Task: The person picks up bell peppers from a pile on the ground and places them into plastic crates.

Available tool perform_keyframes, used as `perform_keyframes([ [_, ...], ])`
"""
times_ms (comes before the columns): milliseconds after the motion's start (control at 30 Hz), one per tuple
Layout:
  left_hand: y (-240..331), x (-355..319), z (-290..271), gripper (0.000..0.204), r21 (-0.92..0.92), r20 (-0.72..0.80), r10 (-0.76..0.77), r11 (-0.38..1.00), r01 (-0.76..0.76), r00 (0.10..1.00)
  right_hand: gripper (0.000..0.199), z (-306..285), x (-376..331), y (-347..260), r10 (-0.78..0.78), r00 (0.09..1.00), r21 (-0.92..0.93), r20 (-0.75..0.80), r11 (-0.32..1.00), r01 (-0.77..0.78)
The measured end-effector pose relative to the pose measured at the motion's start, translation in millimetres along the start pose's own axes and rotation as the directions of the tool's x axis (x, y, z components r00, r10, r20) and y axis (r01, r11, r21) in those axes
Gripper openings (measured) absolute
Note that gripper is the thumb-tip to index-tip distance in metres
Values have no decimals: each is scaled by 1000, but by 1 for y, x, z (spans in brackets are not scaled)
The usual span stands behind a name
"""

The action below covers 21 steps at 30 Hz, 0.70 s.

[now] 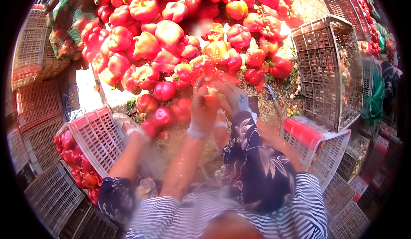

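Note:
In front of me both hands, in thin pale gloves, come together around a red pepper (210, 94) that shows partly between the fingers. My left hand (203, 110) is closed on its near left side. Against its right side is my right hand (233, 95), fingers curled and partly hidden. A large heap of red peppers (145, 42) spreads just beyond the hands, some with orange or yellow patches. Several darker red peppers (162, 116) lie nearer, to the left of my left hand. Glare and smears blur the detail.
A white crate (96, 138) stands at the left, with red peppers beside it. A brown mesh crate (319, 67) and a red-and-white crate (308, 140) stand at the right. A curved tool (273, 97) lies near my right hand. Green net sacks (70, 20) sit back left.

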<state>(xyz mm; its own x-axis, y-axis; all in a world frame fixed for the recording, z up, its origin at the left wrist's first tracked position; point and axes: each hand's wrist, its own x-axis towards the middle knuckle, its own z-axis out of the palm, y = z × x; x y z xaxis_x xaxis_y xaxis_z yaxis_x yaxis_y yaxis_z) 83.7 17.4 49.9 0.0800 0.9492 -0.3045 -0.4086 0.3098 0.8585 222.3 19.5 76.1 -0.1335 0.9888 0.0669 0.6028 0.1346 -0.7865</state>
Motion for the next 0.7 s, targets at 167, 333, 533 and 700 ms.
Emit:
perform_keyframes([
  [167,29,1,20,60,-374,-53,-144,920,114,988,40,6,1,-9,75,988,127,-134,990,-58],
  [333,16,0,31,62,270,16,-26,963,20,1000,45,23,-1,36,323,934,495,-152,843,-211],
  [533,15,30,-2,55,542,211,7,831,-123,977,48,-16,20,10,567,734,683,375,367,-632],
  [700,17,42,3,64,608,191,114,766,-208,975,33,-1,13,16,201,895,19,-399,977,-211],
])
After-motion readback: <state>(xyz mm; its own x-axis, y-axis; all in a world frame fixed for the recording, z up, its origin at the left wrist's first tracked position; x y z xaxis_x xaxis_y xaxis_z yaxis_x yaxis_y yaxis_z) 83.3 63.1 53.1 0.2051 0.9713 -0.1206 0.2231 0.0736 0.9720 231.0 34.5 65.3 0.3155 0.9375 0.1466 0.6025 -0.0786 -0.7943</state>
